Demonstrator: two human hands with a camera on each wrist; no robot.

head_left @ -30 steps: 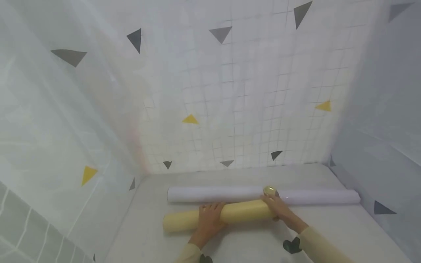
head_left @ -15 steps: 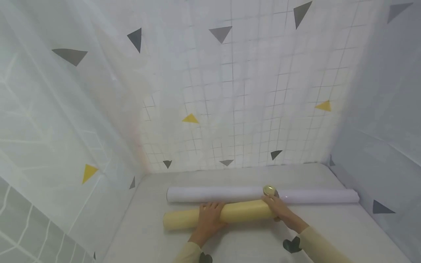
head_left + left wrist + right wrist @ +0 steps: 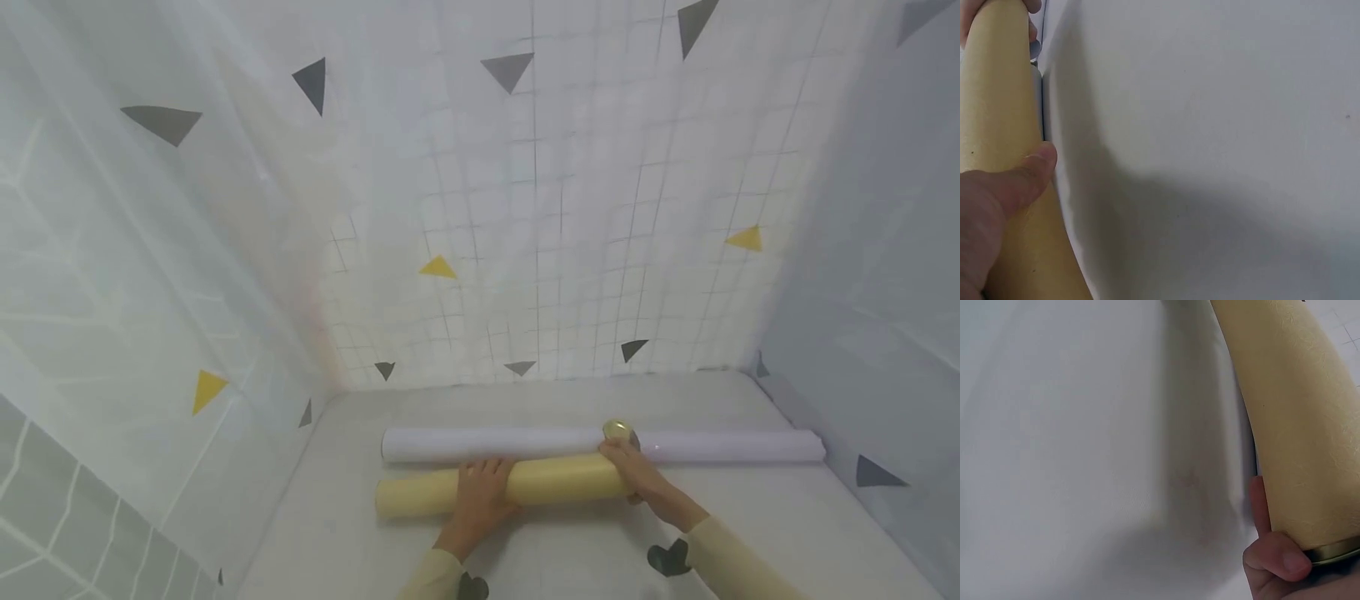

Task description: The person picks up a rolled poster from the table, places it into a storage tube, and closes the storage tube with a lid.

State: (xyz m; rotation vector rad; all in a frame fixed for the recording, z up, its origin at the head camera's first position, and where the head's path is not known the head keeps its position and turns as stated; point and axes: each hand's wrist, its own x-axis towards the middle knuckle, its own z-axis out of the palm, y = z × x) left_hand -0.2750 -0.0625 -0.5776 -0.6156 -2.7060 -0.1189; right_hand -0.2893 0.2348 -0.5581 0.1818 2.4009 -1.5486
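A pale yellow roll [image 3: 562, 481], which looks like a paper or wallpaper roll with a crinkled surface, lies slightly askew in front of a longer white roll [image 3: 495, 444]. The left hand [image 3: 482, 500] grips it near its middle, with the thumb [image 3: 1040, 164] across the near side and the fingers over the top. At the roll's right end, the right hand [image 3: 643, 475] holds it close to a shiny gold ring [image 3: 618, 429]. In the right wrist view, the thumb [image 3: 1294, 562] lies by the gold rim at that end. Part of the ring is hidden behind the right hand.
Both rolls rest on a white surface [image 3: 570, 558] bounded by upright translucent sheeting [image 3: 525, 208] with dark, grey and yellow triangles. Sheeting also rises at the left and right sides. The white roll reaches well past the right hand, to its right end [image 3: 806, 446].
The yellow roll's left end has shifted slightly toward the white roll. Both hands keep their places on it, and the head view has moved a little.
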